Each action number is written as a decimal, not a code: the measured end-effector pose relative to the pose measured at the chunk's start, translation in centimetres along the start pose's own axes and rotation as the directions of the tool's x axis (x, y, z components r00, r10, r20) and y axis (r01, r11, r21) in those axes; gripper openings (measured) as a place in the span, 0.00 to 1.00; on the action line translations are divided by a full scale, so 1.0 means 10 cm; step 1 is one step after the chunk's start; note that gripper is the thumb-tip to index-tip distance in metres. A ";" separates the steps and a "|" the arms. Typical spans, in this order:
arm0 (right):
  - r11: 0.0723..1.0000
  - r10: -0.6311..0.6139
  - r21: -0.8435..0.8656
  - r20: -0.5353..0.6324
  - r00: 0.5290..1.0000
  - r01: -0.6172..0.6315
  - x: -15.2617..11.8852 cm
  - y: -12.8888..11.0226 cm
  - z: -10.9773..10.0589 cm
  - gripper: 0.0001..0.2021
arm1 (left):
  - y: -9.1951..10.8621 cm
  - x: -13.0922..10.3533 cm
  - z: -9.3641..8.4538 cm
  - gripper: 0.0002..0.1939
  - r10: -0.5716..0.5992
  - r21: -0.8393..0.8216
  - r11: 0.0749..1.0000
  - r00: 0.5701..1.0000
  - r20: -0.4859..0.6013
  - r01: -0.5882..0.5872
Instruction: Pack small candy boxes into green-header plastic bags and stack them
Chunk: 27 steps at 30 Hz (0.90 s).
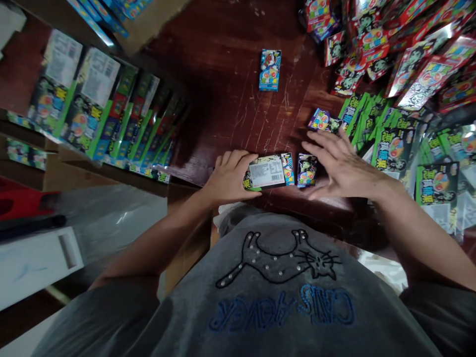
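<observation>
My left hand point(234, 176) holds a black-and-green box point(267, 173) with a white label facing up, fingers round its left end. A blue box point(288, 169) shows at the right end of that box, partly covered by it. Just right of it, a purple-and-black box point(307, 169) lies on the dark red table point(226, 94). My right hand point(340, 166) is spread above the table beside the purple-and-black box, nothing between its fingers. Another purple box point(322, 119) lies beyond my right fingertips.
A lone blue box point(270, 70) lies farther back. Red packs point(405, 54) are heaped at the upper right, with green-and-black packs point(394, 146) below them. Rows of larger green-and-black boxes point(87, 119) stand at the left, near an open carton point(159, 22).
</observation>
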State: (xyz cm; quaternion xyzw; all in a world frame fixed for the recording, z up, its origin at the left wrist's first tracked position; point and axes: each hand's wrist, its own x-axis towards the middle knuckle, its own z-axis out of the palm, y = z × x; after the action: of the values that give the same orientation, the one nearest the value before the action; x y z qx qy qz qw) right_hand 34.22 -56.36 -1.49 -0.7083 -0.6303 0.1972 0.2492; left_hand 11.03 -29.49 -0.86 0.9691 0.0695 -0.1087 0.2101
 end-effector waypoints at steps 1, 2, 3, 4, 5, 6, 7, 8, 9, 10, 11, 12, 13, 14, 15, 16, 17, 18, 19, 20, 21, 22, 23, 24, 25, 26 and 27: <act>1.000 0.010 -0.016 0.011 1.000 -0.010 -0.05 0.02 -0.02 0.57 | 0.00 0.01 0.00 0.54 0.001 0.002 1.000 1.000 0.003 -0.001; 1.000 0.018 -0.023 0.027 0.999 -0.018 -0.09 0.03 -0.03 0.54 | 0.01 0.02 -0.01 0.54 0.002 0.004 1.000 1.000 0.005 -0.002; 1.000 0.023 -0.020 0.039 0.999 -0.022 -0.11 0.04 -0.03 0.50 | 0.01 0.03 -0.01 0.54 0.005 0.007 1.000 1.000 0.007 -0.005; 1.000 0.026 -0.012 0.043 0.999 -0.026 -0.11 0.05 -0.02 0.47 | 0.02 0.05 -0.01 0.54 0.008 0.013 1.000 1.000 0.009 -0.008; 1.000 0.027 0.004 0.040 0.999 -0.027 -0.10 0.06 -0.01 0.44 | 0.01 0.07 -0.02 0.54 0.013 0.019 1.000 1.000 0.010 -0.013; 0.999 0.021 0.025 0.034 0.999 -0.022 -0.08 0.07 0.00 0.42 | 0.01 0.09 -0.03 0.54 0.021 0.024 0.999 1.000 0.011 -0.021; 0.999 0.010 0.050 0.033 0.999 -0.012 -0.06 0.08 0.00 0.40 | -0.01 0.10 -0.03 0.54 0.032 0.025 0.999 0.999 0.015 -0.033; 0.997 -0.007 0.076 0.039 0.999 0.004 -0.04 0.10 0.00 0.39 | -0.02 0.11 -0.04 0.54 0.046 0.021 0.999 0.999 0.021 -0.046; 0.995 -0.025 0.098 0.050 0.998 0.020 -0.03 0.11 -0.01 0.38 | -0.04 0.13 -0.04 0.54 0.059 0.013 0.998 0.998 0.028 -0.059; 0.993 -0.042 0.113 0.064 0.997 0.035 -0.01 0.12 -0.02 0.36 | -0.05 0.13 -0.04 0.54 0.070 0.002 0.998 0.997 0.033 -0.070; 0.992 -0.054 0.119 0.074 0.996 0.045 0.00 0.13 -0.02 0.35 | -0.06 0.14 -0.04 0.55 0.075 -0.008 0.997 0.997 0.036 -0.074; 0.992 -0.057 0.115 0.076 0.995 0.048 0.01 0.13 -0.02 0.35 | -0.06 0.15 -0.04 0.55 0.074 -0.015 0.997 0.997 0.035 -0.073; 0.994 -0.054 0.104 0.067 0.996 0.047 0.03 0.13 -0.01 0.35 | -0.05 0.16 -0.03 0.55 0.069 -0.020 0.997 0.997 0.032 -0.069; 0.995 -0.044 0.089 0.047 0.998 0.040 0.05 0.12 0.01 0.35 | -0.04 0.16 -0.02 0.55 0.063 -0.022 0.998 0.998 0.027 -0.063; 0.997 -0.032 0.075 0.017 0.999 0.031 0.07 0.12 0.05 0.36 | -0.02 0.16 -0.01 0.55 0.056 -0.022 0.998 0.998 0.018 -0.055; 0.998 -0.021 0.063 -0.017 1.000 0.022 0.09 0.10 0.09 0.38 | 0.00 0.17 0.00 0.55 0.046 -0.022 0.999 0.999 0.006 -0.046; 0.998 -0.011 0.053 -0.051 0.999 0.014 0.10 0.09 0.13 0.39 | 0.02 0.17 0.01 0.55 0.034 -0.022 0.999 0.999 -0.008 -0.034; 0.999 -0.002 0.047 -0.078 0.997 0.006 0.11 0.07 0.17 0.41 | 0.04 0.17 0.02 0.55 0.022 -0.022 1.000 1.000 -0.021 -0.022; 0.999 0.005 0.044 -0.094 0.996 -0.001 0.10 0.05 0.20 0.42 | 0.07 0.16 0.03 0.54 0.009 -0.023 1.000 0.999 -0.033 -0.010; 0.999 0.011 0.042 -0.101 0.995 -0.006 0.09 0.03 0.22 0.43 | 0.09 0.16 0.04 0.53 0.000 -0.027 1.000 0.999 -0.040 -0.001; 0.999 0.016 0.040 -0.099 0.995 -0.012 0.07 0.02 0.23 0.43 | 0.10 0.16 0.05 0.53 -0.004 -0.031 1.000 0.999 -0.042 0.003; 0.999 0.020 0.037 -0.092 0.996 -0.017 0.06 0.00 0.23 0.42 | 0.12 0.15 0.05 0.53 -0.004 -0.035 0.999 0.999 -0.040 0.003; 0.999 0.021 0.033 -0.084 0.996 -0.019 0.04 -0.03 0.23 0.41 | 0.14 0.15 0.05 0.53 -0.003 -0.037 0.999 0.999 -0.039 0.002; 0.999 0.019 0.028 -0.079 0.997 -0.017 0.03 -0.05 0.23 0.40 | 0.15 0.16 0.06 0.52 -0.002 -0.036 0.999 0.999 -0.040 0.000; 1.000 0.018 0.021 -0.076 0.997 -0.016 0.02 -0.08 0.23 0.39 | 0.16 0.16 0.06 0.52 -0.001 -0.031 1.000 0.999 -0.041 0.000; 1.000 0.019 0.013 -0.078 0.997 -0.018 0.02 -0.11 0.23 0.39 | 0.17 0.16 0.06 0.52 0.000 -0.025 1.000 0.999 -0.045 -0.001; 1.000 0.028 0.003 -0.089 0.996 -0.027 0.02 -0.14 0.24 0.39 | 0.18 0.17 0.06 0.52 -0.002 -0.016 1.000 0.999 -0.050 0.001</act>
State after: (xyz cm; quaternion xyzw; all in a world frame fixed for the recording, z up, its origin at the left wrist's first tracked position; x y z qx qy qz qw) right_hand 31.70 -55.77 -2.52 -0.7247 -0.6086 0.1696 0.2748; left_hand 12.85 -31.25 -1.12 0.9698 0.0762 -0.0838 0.2161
